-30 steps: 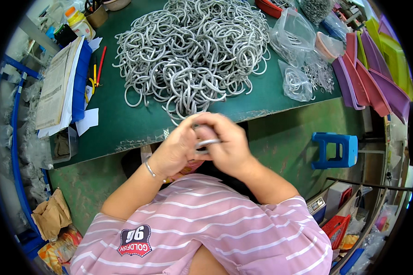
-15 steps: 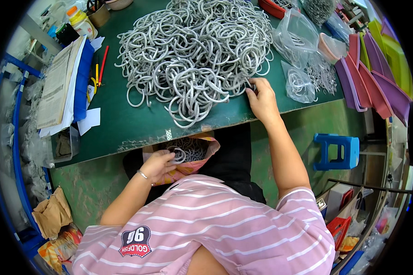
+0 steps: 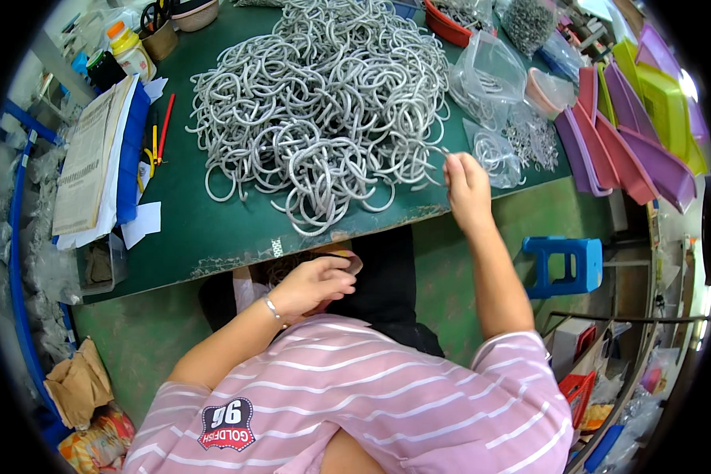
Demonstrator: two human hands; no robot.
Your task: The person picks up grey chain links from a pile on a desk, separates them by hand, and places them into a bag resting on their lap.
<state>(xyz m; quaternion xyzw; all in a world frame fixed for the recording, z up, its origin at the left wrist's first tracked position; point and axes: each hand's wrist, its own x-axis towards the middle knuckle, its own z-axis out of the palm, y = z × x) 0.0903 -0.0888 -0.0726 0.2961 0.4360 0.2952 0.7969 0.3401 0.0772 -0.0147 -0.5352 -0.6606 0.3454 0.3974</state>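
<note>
A big heap of grey curved metal rings [image 3: 324, 118] covers the middle of the green table [image 3: 205, 237]. My right hand [image 3: 466, 186] is at the heap's right edge, fingers pinched on one of the rings. Down in my lap, my left hand [image 3: 316, 284] rests on a pink bowl [image 3: 347, 259] that holds more rings, below the table's front edge. A thin bracelet circles my left wrist.
Clear plastic bags of small metal parts [image 3: 490, 87] lie right of the heap. Purple and green trays [image 3: 632, 134] stack at the far right. Papers and a blue folder [image 3: 103, 158] sit at the left with pens. A blue stool [image 3: 565, 265] stands on the floor.
My hands were together at the table's edge. The right one has reached out to the heap's right side while the left dropped into my lap onto the pink bowl.
</note>
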